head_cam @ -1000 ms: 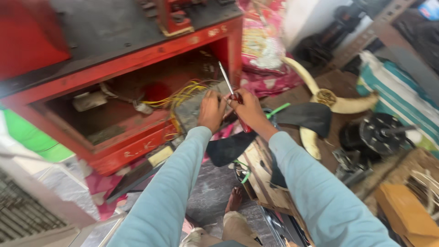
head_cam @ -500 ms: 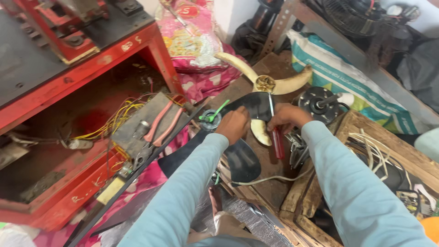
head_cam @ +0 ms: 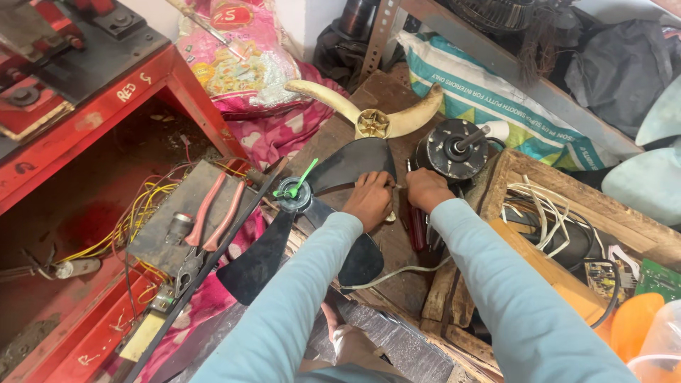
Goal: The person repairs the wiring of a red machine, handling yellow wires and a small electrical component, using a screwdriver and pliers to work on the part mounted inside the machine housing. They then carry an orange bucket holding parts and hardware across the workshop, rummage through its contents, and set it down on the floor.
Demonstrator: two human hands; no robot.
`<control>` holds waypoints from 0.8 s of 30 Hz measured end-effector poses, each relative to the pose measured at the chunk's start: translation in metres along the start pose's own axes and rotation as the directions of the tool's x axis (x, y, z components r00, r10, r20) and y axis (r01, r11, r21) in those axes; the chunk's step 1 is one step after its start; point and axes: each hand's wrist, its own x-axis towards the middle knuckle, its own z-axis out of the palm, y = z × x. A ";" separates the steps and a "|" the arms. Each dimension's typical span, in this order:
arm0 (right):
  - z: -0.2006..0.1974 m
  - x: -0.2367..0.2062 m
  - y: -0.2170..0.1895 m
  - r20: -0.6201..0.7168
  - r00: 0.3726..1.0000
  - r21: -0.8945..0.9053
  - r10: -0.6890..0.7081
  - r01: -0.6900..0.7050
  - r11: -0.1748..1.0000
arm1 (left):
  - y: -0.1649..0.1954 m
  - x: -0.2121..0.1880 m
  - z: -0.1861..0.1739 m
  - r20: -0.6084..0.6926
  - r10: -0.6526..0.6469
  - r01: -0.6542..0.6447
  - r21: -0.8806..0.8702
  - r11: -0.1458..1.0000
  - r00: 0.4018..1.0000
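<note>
My left hand point(head_cam: 369, 200) rests on a black fan blade point(head_cam: 333, 170), its fingers closed on a small thin metal piece point(head_cam: 394, 186) that points toward my right hand point(head_cam: 425, 188). The right hand is closed around a red-handled screwdriver point(head_cam: 416, 230), whose handle sticks out below the fist. Just beyond the right hand stands a black fan motor point(head_cam: 454, 147) with its shaft up. The black blade's hub point(head_cam: 294, 191) carries a green plastic part. Both hands work over a wooden board point(head_cam: 386, 92).
A cream fan blade point(head_cam: 372, 117) lies behind the hands. Pink-handled pliers point(head_cam: 213, 220) lie on a grey box with yellow wires inside a red metal bench point(head_cam: 106, 99) at left. A wooden crate point(head_cam: 567, 188) with wires and circuit boards is at right. Printed sacks lie behind.
My view and both hands have swung from the red bench's wiring to the right. The hands now sit over the black fan blade beside the motor, closer together than half a second ago.
</note>
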 end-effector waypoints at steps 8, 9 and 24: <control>-0.038 -0.016 -0.003 0.432 0.900 0.478 0.049 -0.276 0.834 | 0.005 0.013 0.023 0.078 -0.023 0.017 0.080 0.997 0.997; -0.040 -0.018 -0.005 0.478 0.878 0.520 0.027 -0.308 0.797 | 0.005 0.015 0.024 0.102 -0.042 0.033 0.091 0.995 0.994; -0.001 -0.009 -0.007 0.491 0.871 0.630 -0.007 -0.350 0.693 | 0.002 0.015 0.036 0.167 -0.082 0.056 0.154 0.986 0.983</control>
